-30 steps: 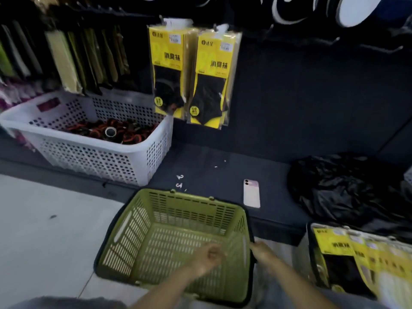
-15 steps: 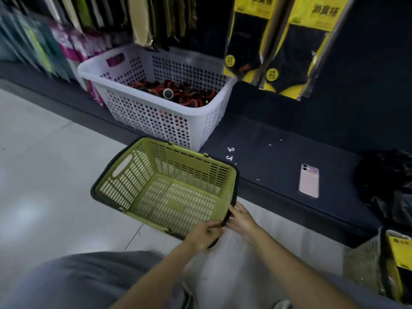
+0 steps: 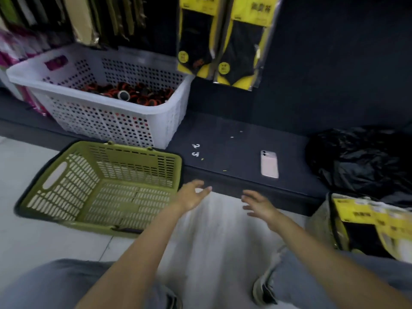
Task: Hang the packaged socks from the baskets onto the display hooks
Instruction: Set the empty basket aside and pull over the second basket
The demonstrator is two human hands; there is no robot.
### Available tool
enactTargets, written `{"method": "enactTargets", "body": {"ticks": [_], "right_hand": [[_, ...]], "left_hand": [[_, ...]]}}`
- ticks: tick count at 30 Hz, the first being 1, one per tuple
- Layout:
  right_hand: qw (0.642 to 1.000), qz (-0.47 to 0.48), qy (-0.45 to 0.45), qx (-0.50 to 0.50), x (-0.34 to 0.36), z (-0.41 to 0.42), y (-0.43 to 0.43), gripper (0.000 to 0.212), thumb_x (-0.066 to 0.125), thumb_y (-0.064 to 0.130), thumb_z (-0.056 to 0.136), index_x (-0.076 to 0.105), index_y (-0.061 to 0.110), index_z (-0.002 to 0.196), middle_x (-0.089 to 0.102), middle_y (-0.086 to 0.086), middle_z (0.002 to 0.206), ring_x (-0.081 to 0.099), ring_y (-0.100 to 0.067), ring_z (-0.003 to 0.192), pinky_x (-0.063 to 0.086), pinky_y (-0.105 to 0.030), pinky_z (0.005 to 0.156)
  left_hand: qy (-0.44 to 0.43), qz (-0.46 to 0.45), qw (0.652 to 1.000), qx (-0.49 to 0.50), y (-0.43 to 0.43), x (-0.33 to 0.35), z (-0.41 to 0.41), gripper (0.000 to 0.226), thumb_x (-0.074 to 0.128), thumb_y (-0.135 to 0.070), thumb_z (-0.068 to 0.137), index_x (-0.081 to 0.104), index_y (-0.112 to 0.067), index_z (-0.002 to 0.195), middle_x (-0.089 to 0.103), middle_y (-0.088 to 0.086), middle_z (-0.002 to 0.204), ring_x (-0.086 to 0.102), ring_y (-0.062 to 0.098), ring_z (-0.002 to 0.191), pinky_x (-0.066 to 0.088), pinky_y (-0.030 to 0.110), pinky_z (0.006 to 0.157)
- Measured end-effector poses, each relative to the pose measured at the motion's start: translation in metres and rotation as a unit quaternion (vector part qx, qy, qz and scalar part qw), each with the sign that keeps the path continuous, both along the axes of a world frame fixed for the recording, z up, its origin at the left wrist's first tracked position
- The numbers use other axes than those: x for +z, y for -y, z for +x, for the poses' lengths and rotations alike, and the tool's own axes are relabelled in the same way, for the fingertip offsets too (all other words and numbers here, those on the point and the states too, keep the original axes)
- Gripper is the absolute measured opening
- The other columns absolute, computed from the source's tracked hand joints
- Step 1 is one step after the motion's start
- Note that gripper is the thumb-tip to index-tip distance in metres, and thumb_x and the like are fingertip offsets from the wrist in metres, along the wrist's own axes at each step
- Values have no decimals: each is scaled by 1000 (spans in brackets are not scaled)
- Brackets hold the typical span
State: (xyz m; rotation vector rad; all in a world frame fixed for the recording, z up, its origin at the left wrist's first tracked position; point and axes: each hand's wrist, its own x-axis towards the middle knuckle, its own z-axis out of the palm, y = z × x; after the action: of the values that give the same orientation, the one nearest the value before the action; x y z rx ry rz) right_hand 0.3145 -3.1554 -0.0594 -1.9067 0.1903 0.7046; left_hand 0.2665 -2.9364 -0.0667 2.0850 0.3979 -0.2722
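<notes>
An empty green basket (image 3: 66, 172) sits on the pale floor at the left. My left hand (image 3: 192, 195) hovers just right of its corner, fingers spread, holding nothing. My right hand (image 3: 258, 205) is open too, a short way to the right, above the floor. At the lower right stands another basket (image 3: 321, 221) filled with yellow sock packs (image 3: 374, 221). Two bunches of yellow-and-black sock packs (image 3: 225, 41) hang on the dark wall panel above; their hooks are out of view.
A white perforated basket (image 3: 107, 121) with red-and-black items stands on the dark ledge (image 3: 223, 139). A pink phone (image 3: 269, 164) and a black plastic bag (image 3: 361, 159) also lie on the ledge. Other packaged goods (image 3: 89, 18) hang at the upper left. My knees fill the bottom.
Both hands have let go of the green basket's edge and opened, moving right. The basket now sits further left on the floor. The view has shifted right.
</notes>
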Motion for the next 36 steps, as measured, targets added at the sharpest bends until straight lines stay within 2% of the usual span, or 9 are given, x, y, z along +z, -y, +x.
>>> {"method": "enactTargets", "body": {"ticks": [5, 8, 11, 13, 16, 18, 21, 27, 36], "right_hand": [[989, -125, 53, -61, 38, 6, 131, 34, 60, 16, 93, 56, 1, 124, 61, -14, 100, 61, -28, 89, 39, -24, 57], [981, -154, 54, -109, 48, -3, 191, 23, 59, 11, 93, 60, 0, 114, 54, -10, 79, 50, -18, 63, 36, -24, 52], [970, -187, 35, -150, 39, -22, 235, 19, 57, 9, 94, 63, -5, 104, 51, -12, 73, 46, -19, 61, 39, -22, 55], [968, -196, -11, -158, 26, -37, 258, 24, 56, 9, 95, 61, -12, 104, 51, -24, 83, 56, -27, 78, 38, -25, 61], [974, -186, -67, -112, 13, -47, 273, 12, 52, 9, 96, 60, 0, 94, 53, -22, 94, 55, -24, 84, 39, -26, 67], [976, -208, -9, -66, 8, -40, 284, 22, 57, 15, 94, 60, 5, 114, 62, -17, 109, 58, -22, 95, 41, -24, 77], [951, -288, 108, -18, 6, -31, 303, 43, 60, 31, 93, 51, 18, 132, 50, -3, 133, 50, -22, 122, 39, -23, 92], [886, -431, 142, 96, -30, -34, 329, 54, 48, 40, 96, 34, 24, 146, 20, 2, 157, 21, -19, 144, 24, -33, 116], [882, -418, 191, 102, -37, -38, 320, 55, 49, 42, 96, 32, 30, 147, 14, 5, 159, 8, -18, 147, 10, -34, 119]], "left_hand": [[37, -89, 992, -84, 101, 31, 32, 37, 57, -42, 91, 62, -16, 117, 64, 3, 117, 59, 11, 99, 40, 18, 83], [25, -138, 982, -126, 160, 36, 33, 20, 56, -40, 92, 63, -24, 101, 64, 1, 113, 59, 10, 96, 42, 20, 82], [-14, -165, 973, -164, 215, 27, 30, 27, 53, -35, 95, 62, -15, 110, 63, 1, 107, 57, 13, 92, 44, 20, 75], [-48, -175, 967, -180, 250, 17, 25, 35, 52, -30, 96, 57, -8, 122, 60, 3, 108, 57, 16, 92, 44, 16, 69], [-74, -141, 960, -229, 292, -5, 20, 47, 51, -33, 96, 46, -6, 133, 55, 8, 129, 55, 21, 115, 43, 21, 86], [-96, -143, 956, -239, 315, -17, 20, 52, 49, -37, 96, 41, -7, 137, 50, 8, 134, 54, 22, 116, 42, 25, 91], [-134, -191, 952, -200, 346, -32, 26, 38, 48, -37, 97, 44, -12, 125, 52, 9, 123, 59, 21, 97, 47, 30, 78], [-164, -219, 953, -130, 381, -51, 46, 25, 54, -28, 96, 57, -3, 94, 65, 16, 91, 62, 14, 58, 53, 24, 56], [-204, -283, 936, -56, 365, -55, 41, 29, 51, -29, 97, 59, -2, 90, 62, 10, 77, 60, 16, 66, 52, 18, 57]]}}
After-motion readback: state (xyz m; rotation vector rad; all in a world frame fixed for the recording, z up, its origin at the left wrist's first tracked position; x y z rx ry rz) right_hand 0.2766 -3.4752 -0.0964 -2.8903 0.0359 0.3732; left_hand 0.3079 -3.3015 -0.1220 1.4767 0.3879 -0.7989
